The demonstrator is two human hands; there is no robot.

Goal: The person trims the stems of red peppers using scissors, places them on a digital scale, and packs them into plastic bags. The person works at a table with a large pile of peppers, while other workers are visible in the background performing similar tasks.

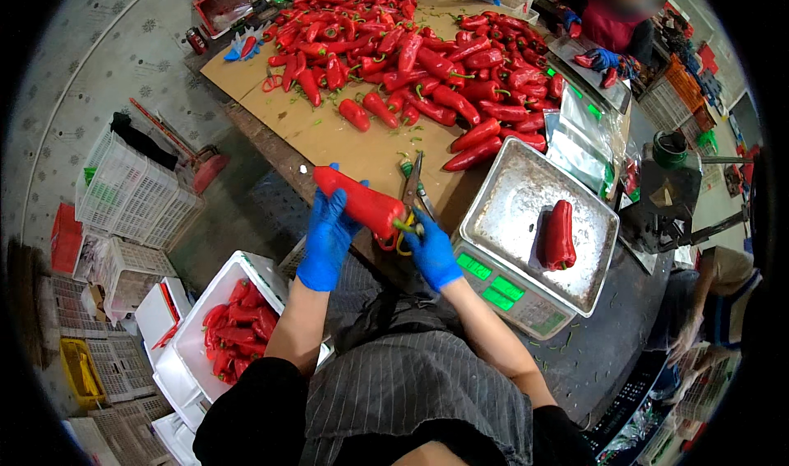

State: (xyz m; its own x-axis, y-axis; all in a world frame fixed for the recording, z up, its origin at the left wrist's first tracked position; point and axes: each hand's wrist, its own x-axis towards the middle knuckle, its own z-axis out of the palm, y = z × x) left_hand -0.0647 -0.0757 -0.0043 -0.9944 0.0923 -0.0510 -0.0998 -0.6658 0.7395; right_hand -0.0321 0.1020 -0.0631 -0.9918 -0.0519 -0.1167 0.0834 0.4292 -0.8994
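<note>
Broadly, the dark worktop [612,318] fills the upper and right part of the view, its near edge curving past the person's waist. A sheet of brown cardboard [329,129] covers much of it, the sheet's left edge running diagonally just inside the worktop's edge. A large heap of long red peppers [427,47] lies across the far half of the cardboard, leaving a bare strip of cardboard between the heap and the near edge. To the right stands a digital scale with a square steel pan [514,199], its corner close to the cardboard; a single red pepper [559,236] lies on the pan's right side, with bare metal around it. Below left, on the floor, a white foam box [197,318] holds more red peppers, beside stacked white plastic crates [131,191].

Over the near edge of the worktop, the left hand in a blue glove [329,232] is wrapped around one long red pepper with a green stalk [362,203], held slantwise in the air above the edge. The right hand in a blue glove [429,251] grips yellow-handled scissors [411,207], blades pointing away, right at the pepper's stalk end. Both hands sit close together, with the scale just to their right.

Across the worktop, another person's blue-gloved hand [604,57] holds a pepper.
</note>
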